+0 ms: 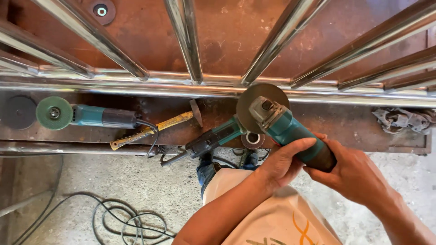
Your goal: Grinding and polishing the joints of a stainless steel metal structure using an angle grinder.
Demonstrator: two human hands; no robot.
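While both hands grip it, the teal grinder (290, 131) hangs over the rusty bench (345, 122), its grey disc (254, 102) against the shiny steel rail (136, 88). Left hand (281, 163) wraps the body; right hand (349, 170) clasps the dark rear. A second grinder (86, 115) and yellow hammer (154, 127) lie nearby.

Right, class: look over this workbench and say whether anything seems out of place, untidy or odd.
A crumpled rag lies bunched at the bench's right end, and a hammer lies slantwise across a spare grinder's cord. Cables sprawl in loose loops on the floor. Both hands hold a grinder normally.
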